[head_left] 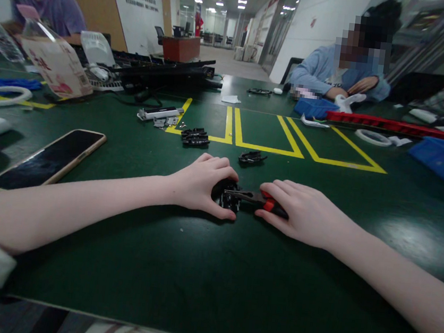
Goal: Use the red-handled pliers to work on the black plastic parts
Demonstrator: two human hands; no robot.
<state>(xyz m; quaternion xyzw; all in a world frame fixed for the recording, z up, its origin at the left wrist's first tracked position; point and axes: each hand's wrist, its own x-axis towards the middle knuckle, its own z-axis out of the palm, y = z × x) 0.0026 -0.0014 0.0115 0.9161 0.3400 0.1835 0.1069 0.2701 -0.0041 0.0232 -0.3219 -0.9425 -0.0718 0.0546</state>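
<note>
On the near middle of the table [154,266], the left hand [206,186] curls around a black part [230,200], its thumb on the near side and fingers on the far side, while the right hand [305,211] grasps pliers [249,197] by their handles [271,205]. The pliers' long axis runs crosswise, tips pointing left over the black part, which lies directly left of the right hand's grip and nearer the left hand; I cannot tell whether the jaws bite it. Just beyond both hands lies a loose part [252,158].
</note>
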